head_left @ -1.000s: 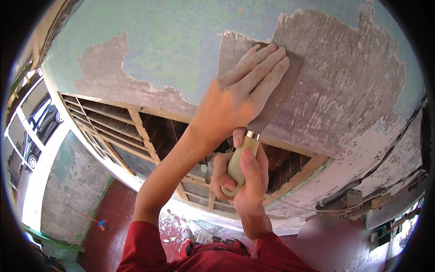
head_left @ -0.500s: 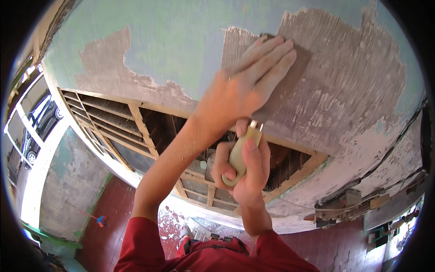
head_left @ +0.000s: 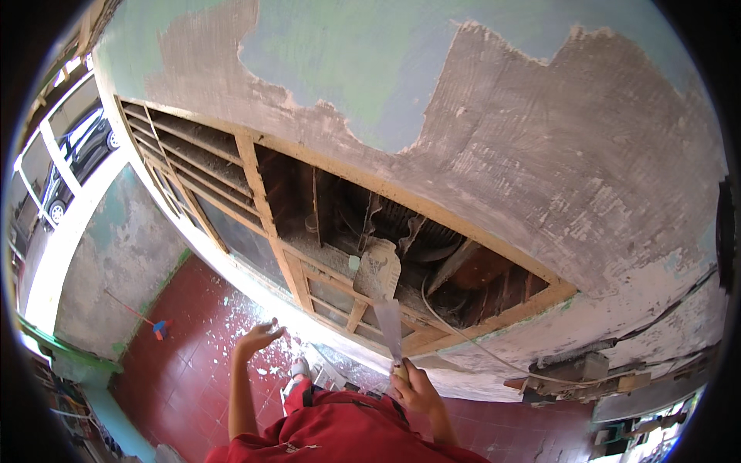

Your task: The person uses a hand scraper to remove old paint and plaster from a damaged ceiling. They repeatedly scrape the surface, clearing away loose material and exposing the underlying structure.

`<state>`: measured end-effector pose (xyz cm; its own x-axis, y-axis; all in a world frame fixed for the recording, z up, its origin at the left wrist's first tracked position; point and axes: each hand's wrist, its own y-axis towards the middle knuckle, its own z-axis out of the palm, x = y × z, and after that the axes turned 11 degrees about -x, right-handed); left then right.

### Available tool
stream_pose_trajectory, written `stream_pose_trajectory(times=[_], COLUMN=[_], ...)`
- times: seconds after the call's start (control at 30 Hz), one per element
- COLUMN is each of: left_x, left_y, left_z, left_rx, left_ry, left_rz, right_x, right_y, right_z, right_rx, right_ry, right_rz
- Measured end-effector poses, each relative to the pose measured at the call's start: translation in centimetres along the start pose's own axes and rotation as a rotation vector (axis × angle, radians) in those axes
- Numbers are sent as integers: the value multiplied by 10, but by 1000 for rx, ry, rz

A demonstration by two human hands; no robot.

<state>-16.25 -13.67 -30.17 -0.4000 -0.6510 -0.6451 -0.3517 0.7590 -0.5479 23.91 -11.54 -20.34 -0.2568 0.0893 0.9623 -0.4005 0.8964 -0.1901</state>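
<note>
Below the scraped wall (head_left: pixel 556 154), right hand (head_left: pixel 417 388) fingers grip a putty knife (head_left: pixel 390 324); left hand (head_left: pixel 258 336) fingers spread, empty.

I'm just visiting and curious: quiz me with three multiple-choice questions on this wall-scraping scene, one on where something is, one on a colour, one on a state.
1. Where is the scraper?
A. in the right hand
B. lying on the floor
C. pressed flat on the wall

2. What colour is the floor?
A. blue
B. red
C. white

3. How is the left hand?
A. shut on a brush
B. flat against the wall
C. open and empty, held out in the air

Answers:
1 A, the right hand grips the handle, blade pointing up.
2 B, red tiles strewn with pale flakes.
3 C, its fingers are spread, nothing in them.
</note>
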Motion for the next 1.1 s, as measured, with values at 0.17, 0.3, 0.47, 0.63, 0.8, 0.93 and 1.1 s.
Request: stream_pose_trajectory(times=[0.17,0.3,0.47,0.63,0.8,0.93,1.1], left_x=[49,-32,-186,-281,-342,-372,-393], left_y=[-59,-52,-68,-92,-117,-123,-121], left_z=[3,14,26,3,-25,-30,-42], left_rx=[-30,-677,-1003,-985,-777,-564,-375], left_ry=[-267,-115,-106,53,382,621,893], left_rz=[-22,555,1320,2036,2411,2575,2645], right_x=[3,30,93,137,147,148,158], right_y=[-12,18,51,56,58,69,79], right_z=[-6,16,48,63,59,59,63], right_rx=[-97,-30,177,159,174,228,276], right_ry=[-93,271,681,730,859,918,1037], right_rz=[53,-44,-278,-427,-465,-577,-594])
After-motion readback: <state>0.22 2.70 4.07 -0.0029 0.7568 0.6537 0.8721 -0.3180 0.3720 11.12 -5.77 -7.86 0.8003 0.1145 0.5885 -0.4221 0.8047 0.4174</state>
